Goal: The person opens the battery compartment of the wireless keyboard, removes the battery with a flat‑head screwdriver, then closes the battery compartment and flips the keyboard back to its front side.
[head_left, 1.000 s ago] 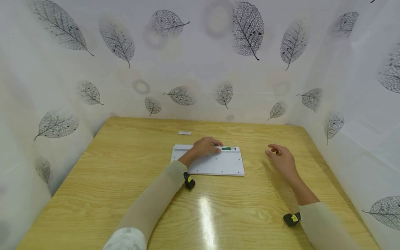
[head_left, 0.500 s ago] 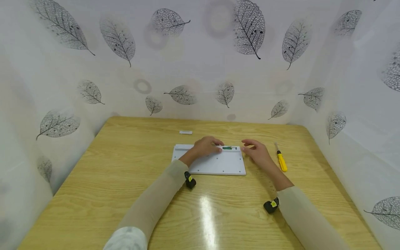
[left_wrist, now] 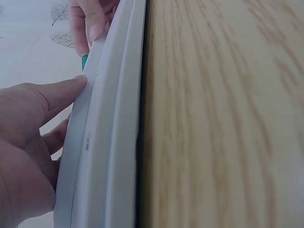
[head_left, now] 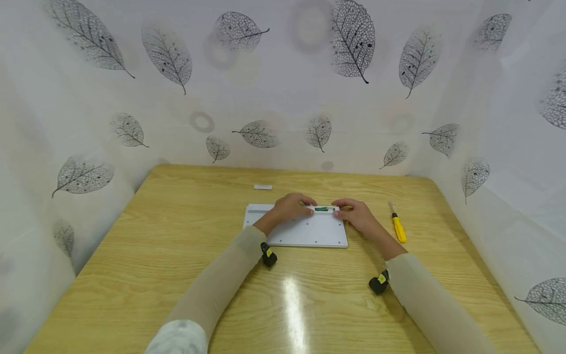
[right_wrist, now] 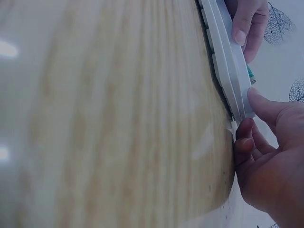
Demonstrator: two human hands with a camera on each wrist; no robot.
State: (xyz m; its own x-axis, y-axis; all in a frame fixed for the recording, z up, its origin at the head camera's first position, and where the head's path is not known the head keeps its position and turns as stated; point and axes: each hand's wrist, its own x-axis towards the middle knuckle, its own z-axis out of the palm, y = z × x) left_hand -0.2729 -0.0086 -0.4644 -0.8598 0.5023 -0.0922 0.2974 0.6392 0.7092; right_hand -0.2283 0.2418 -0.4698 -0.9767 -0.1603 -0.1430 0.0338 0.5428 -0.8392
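A white keyboard lies face down on the wooden table, its keys showing underneath in the right wrist view. An open compartment in its raised back ridge shows a green battery. My left hand grips the ridge just left of this compartment, thumb on the near side and fingers behind. At the ridge's right end, my right hand holds the keyboard between thumb and fingers. From the right wrist, the right thumb presses the ridge near its end, with the green battery between the two hands.
A yellow-handled screwdriver lies to the right of the keyboard. Behind the keyboard is a small white cover piece. Dark specks dot the table near the right forearm. Leaf-printed curtains enclose the table's back and sides.
My right hand has let go of the screwdriver at the right, moved left and taken hold of the keyboard's right end. The left hand has stayed on the ridge.
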